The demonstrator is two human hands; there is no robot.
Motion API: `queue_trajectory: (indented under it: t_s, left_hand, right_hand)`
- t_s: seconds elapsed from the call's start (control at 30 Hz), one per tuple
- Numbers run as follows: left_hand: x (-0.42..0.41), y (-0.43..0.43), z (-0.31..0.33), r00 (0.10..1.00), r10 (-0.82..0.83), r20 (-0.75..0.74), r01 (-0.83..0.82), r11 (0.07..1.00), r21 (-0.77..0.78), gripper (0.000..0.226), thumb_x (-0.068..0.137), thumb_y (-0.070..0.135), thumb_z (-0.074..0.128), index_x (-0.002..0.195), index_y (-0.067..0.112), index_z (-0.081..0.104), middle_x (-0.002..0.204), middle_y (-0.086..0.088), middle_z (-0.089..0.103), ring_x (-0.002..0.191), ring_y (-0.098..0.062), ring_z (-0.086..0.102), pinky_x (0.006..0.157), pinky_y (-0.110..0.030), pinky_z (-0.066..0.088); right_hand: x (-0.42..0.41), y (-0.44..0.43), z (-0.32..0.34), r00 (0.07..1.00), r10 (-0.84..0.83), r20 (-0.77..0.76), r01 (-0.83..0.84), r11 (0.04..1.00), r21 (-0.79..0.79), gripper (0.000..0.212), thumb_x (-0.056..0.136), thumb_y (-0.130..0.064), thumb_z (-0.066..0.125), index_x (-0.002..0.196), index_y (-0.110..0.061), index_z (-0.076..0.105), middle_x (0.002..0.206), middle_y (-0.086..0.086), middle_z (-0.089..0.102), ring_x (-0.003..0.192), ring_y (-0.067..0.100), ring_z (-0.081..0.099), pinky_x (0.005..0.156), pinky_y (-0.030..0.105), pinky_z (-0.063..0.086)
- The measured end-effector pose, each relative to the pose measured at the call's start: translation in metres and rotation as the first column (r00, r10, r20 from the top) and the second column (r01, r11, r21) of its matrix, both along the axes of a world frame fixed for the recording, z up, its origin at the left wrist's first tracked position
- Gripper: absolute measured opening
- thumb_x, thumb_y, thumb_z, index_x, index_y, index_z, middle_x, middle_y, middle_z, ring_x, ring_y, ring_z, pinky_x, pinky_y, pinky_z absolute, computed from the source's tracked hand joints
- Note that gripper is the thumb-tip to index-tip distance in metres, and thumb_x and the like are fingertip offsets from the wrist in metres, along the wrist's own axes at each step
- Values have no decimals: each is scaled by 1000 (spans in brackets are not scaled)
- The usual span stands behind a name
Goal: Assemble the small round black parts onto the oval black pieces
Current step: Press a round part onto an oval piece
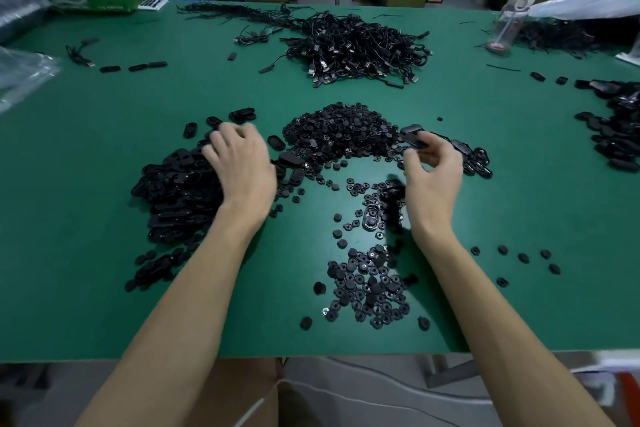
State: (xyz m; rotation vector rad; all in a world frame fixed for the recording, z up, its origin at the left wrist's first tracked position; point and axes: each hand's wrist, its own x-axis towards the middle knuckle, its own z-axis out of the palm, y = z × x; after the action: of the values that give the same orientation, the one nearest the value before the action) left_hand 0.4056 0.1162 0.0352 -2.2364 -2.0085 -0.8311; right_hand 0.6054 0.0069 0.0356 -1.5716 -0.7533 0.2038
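A: Arms (194, 288) out—left hand (239, 163), fingers bent down into the ovals (180, 184); grasping one or only raking, I cannot tell.
B: Right hand (433, 173) pinches an oval (412, 138) at its fingertips, rounds (332, 135) heaped just left of them.
A: Risk?
B: Thin pinch—it could slip into the rounds and vanish.

Dim even light, soft blur, edges bowed.

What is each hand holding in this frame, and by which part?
The right hand pinches an oval black piece by its near edge. The left hand lies on the pile of oval pieces; whether it grips one cannot be told.
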Motion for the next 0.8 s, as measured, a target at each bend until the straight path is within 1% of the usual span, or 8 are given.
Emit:
queue_trajectory:
  t_s: [0.17, 0.23, 0.3, 0.4, 0.5, 0.6, 0.7, 0.8]
  left_hand:
    - [-15, 9, 1, 992, 110, -69, -119, 982, -145, 27, 92, -3, 63, 117, -1, 53, 129, -27, 49, 124, -43, 41, 106, -54, 27]
    - [-15, 9, -1, 993, 110, -37, -114, 985, -130, 30, 90, -10, 60, 117, 1, 54, 128, -25, 49, 123, -42, 41, 106, -53, 26]
    - [-14, 10, 0, 996, 85, 20, -83, 992, -90, 38, 87, -17, 59, 119, 3, 56, 126, -22, 49, 121, -40, 41, 105, -51, 27]
    - [-15, 10, 2, 993, 65, 97, -59, 996, -63, 43, 85, -21, 57, 121, 4, 55, 126, -20, 47, 118, -37, 42, 104, -47, 27]
    - [-17, 12, 1, 987, 62, 149, -56, 998, -41, 40, 87, -21, 57, 120, 3, 55, 124, -20, 46, 115, -36, 43, 104, -47, 28]
    - [-18, 14, 0, 977, 33, 210, -35, 999, 8, 42, 89, -19, 58, 124, 3, 56, 125, -18, 47, 116, -34, 46, 103, -45, 28]
    - [-12, 12, 2, 956, -71, 284, 51, 996, 77, 35, 98, -9, 57, 129, 6, 62, 126, -14, 54, 121, -29, 48, 105, -40, 33]
    - [2, 2, 8, 880, -251, 404, 225, 968, 110, 30, 102, -4, 54, 125, 9, 69, 121, -6, 60, 121, -21, 52, 108, -36, 44]
  right_hand:
    - [3, -2, 3, 995, -34, -93, 34, 999, -8, 66, 103, -12, 55, 162, -13, 26, 140, 0, 38, 98, -24, 51, 84, 22, 57]
    - [1, -3, 2, 994, 36, -101, -39, 999, -29, 71, 103, -12, 54, 164, -20, 18, 155, 1, 37, 110, -10, 57, 93, 31, 58]
    - [-1, -2, 0, 996, 87, 24, -85, 993, -78, 60, 103, -11, 55, 159, -19, 35, 158, 3, 41, 123, 8, 57, 106, 34, 51]
    - [-5, 1, -6, 924, 237, 300, -177, 960, -216, 46, 103, -17, 59, 148, -20, 52, 151, -3, 52, 139, 13, 45, 118, 31, 35]
    - [-9, 5, -11, 734, 494, 466, -287, 848, -445, 56, 103, -37, 57, 156, -30, 41, 161, -9, 39, 150, 15, 23, 124, 36, 18]
    - [-12, 8, -18, 534, 639, 554, -201, 732, -651, 62, 105, -57, 36, 162, -35, 27, 170, -16, 17, 157, 16, 5, 127, 43, 6]
    - [-13, 9, -20, 524, 653, 547, -175, 711, -681, 60, 106, -57, 32, 159, -30, 36, 165, -16, 31, 156, 15, 15, 126, 39, 7]
    - [-13, 8, -18, 563, 600, 568, -216, 771, -599, 42, 108, -38, 49, 145, -21, 56, 150, -5, 53, 142, 19, 38, 121, 39, 27]
